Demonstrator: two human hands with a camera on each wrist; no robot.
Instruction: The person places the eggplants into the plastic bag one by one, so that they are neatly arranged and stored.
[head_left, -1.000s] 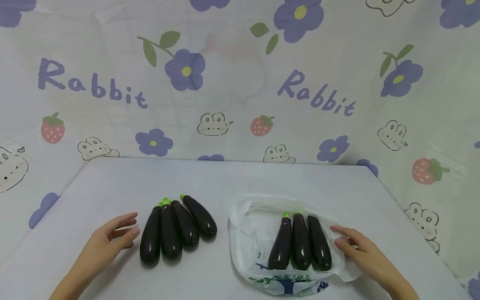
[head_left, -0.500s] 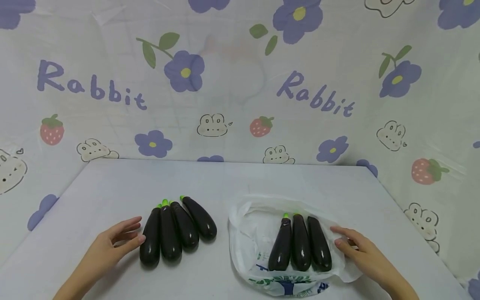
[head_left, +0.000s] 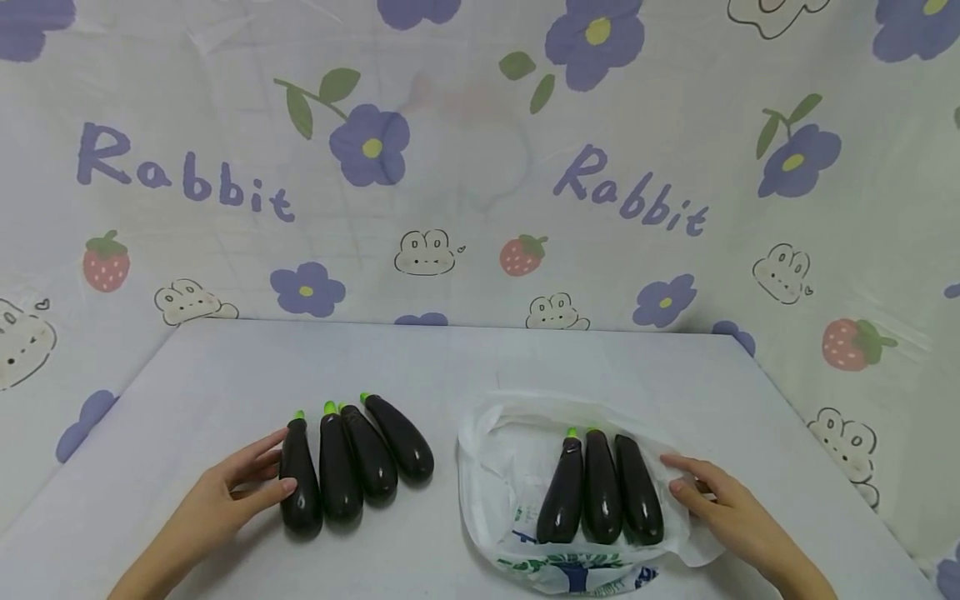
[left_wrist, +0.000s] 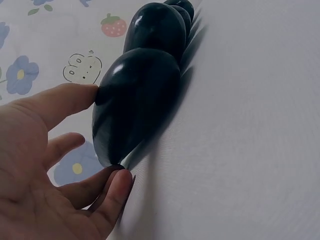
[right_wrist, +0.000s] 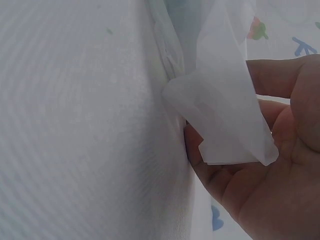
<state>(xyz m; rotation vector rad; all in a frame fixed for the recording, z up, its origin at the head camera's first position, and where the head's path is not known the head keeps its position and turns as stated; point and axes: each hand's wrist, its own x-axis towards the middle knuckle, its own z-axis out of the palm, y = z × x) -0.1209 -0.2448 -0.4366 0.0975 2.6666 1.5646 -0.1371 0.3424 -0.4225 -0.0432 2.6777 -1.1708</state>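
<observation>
In the head view my left hand (head_left: 221, 504) pinches the leftmost eggplant (head_left: 301, 492), thumb on its near side, fingers by its neck. The left wrist view shows this eggplant (left_wrist: 137, 100) between thumb and fingers, its rounded end toward the camera. Close to its right, more dark eggplants (head_left: 341, 471) with green stems lie side by side on the table. My right hand (head_left: 731, 504) holds the right edge of a white plastic bag (head_left: 480, 500), spread open with three eggplants (head_left: 602, 492) in it. A loose bag flap (right_wrist: 225, 110) hangs between right thumb and fingers.
A white table (head_left: 420, 358) carries everything. Behind it hangs a printed cloth (head_left: 465, 167) with flowers, rabbits and strawberries. Between the loose eggplants and the bag there is a narrow gap.
My left hand has moved right onto the leftmost eggplant and taken hold of it. The stem end of that eggplant has swung left, away from its neighbour. The right hand and bag stay put.
</observation>
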